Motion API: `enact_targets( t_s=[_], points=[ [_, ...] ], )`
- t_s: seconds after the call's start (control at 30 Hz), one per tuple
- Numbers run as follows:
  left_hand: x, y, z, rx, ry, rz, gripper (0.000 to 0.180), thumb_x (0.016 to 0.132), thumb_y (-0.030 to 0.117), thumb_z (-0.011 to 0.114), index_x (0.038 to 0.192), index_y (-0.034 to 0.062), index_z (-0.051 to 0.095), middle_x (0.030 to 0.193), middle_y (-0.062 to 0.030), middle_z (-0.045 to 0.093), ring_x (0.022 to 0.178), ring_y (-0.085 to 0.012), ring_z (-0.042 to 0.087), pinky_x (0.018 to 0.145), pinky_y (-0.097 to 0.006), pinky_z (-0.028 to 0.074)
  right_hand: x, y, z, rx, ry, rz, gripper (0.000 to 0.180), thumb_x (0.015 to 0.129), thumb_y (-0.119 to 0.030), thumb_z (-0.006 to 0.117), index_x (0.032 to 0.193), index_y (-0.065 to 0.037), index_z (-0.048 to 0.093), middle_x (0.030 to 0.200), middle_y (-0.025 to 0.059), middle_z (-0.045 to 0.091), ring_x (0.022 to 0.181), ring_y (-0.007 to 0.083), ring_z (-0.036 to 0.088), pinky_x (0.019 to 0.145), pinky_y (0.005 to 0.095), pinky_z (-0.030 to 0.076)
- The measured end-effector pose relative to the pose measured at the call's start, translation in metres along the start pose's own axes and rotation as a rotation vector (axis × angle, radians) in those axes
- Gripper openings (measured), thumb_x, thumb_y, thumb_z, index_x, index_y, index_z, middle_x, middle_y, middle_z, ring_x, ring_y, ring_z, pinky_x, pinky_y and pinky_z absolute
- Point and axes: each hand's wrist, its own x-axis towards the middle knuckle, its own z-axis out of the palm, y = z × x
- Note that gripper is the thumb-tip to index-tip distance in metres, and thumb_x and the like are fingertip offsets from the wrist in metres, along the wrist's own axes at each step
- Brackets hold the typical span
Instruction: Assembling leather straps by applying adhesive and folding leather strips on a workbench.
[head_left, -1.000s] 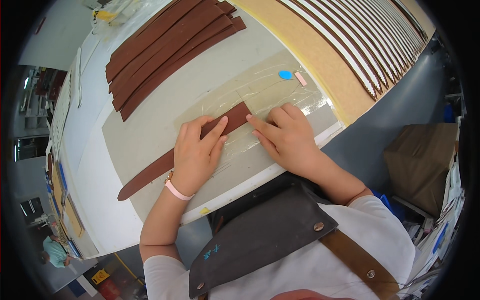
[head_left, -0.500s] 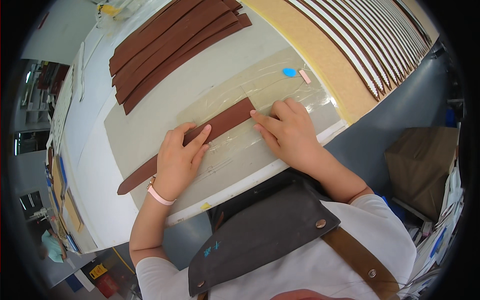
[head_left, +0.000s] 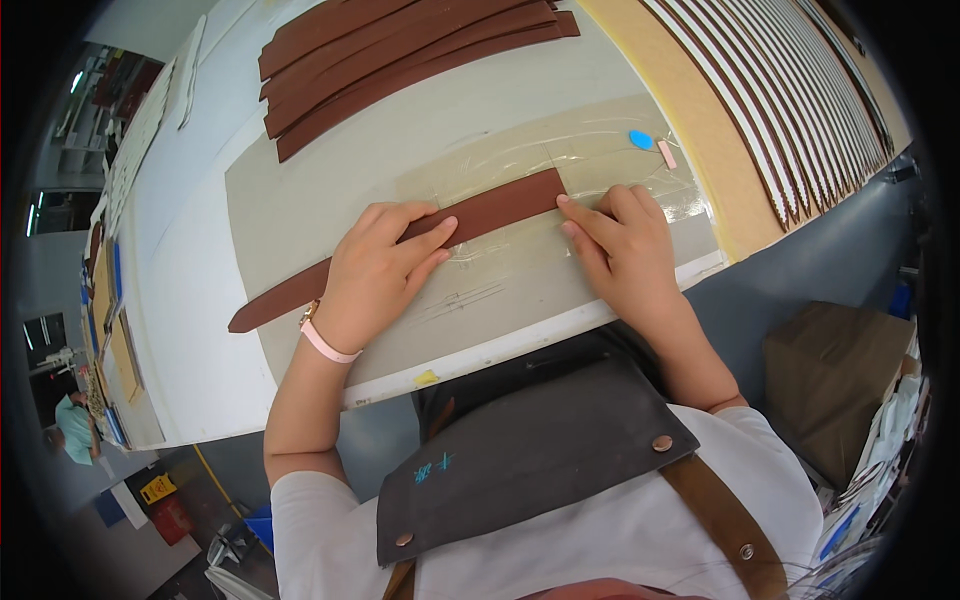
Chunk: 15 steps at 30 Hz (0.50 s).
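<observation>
A long brown leather strip (head_left: 510,200) lies slanted across the grey mat (head_left: 300,215), its pointed end at the left and its square end at the right. My left hand (head_left: 375,265) rests over its middle, fingers stretched out and pressing on the leather; the palm hides part of the strip. At the square end, the index fingertip of my right hand (head_left: 630,245) touches the near corner. That hand's thumb is held apart from the index finger, and its other fingers are bent. Neither hand is wrapped around anything.
A pile of brown leather strips (head_left: 400,70) lies at the far side. A blue piece (head_left: 640,140) and a pink block (head_left: 667,154) sit beyond my right hand. Rows of narrow strips (head_left: 740,110) cover a tan board (head_left: 690,150). The white table edge (head_left: 500,347) runs before me.
The whole view has turned slightly, so the table and hands appear farther right. Both hands keep their places on the leather strip.
</observation>
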Motion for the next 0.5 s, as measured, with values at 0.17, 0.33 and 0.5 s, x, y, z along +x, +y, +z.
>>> enact_targets(
  t_s=[0.17,0.33,0.5],
  points=[
    [-0.0017,0.0002,0.0016,-0.015,0.014,0.007,0.030,0.085,0.013,0.078,0.114,0.0091,0.077,0.120,-0.0077,0.068,0.105,-0.0278,0.062,0.089,-0.037,0.053,0.0008,-0.0019,-0.0014,-0.024,-0.008,0.018,0.024,0.086,-0.011,0.076,0.109,-0.009,0.079,0.079,0.0048,0.051,0.076,0.0242,0.050,0.069,0.0363,0.043],
    [-0.0022,0.0010,0.0011,0.034,-0.013,0.053,0.032,0.084,0.011,0.077,0.116,0.0083,0.075,0.120,-0.0075,0.068,0.106,-0.0289,0.063,0.089,-0.038,0.054,0.0008,-0.0016,-0.0023,-0.021,-0.019,0.013,0.026,0.086,-0.010,0.075,0.111,-0.008,0.078,0.079,0.0059,0.051,0.076,0.0244,0.050,0.068,0.0363,0.043],
    [-0.0052,-0.0013,0.0030,0.037,0.021,0.084,0.030,0.083,0.010,0.077,0.113,0.0076,0.075,0.120,-0.0069,0.069,0.106,-0.0282,0.064,0.089,-0.038,0.055,0.0024,-0.0024,-0.0035,-0.019,-0.036,0.011,0.027,0.086,-0.009,0.075,0.113,-0.007,0.077,0.079,0.0068,0.051,0.075,0.0246,0.050,0.067,0.0364,0.042]
  ],
)
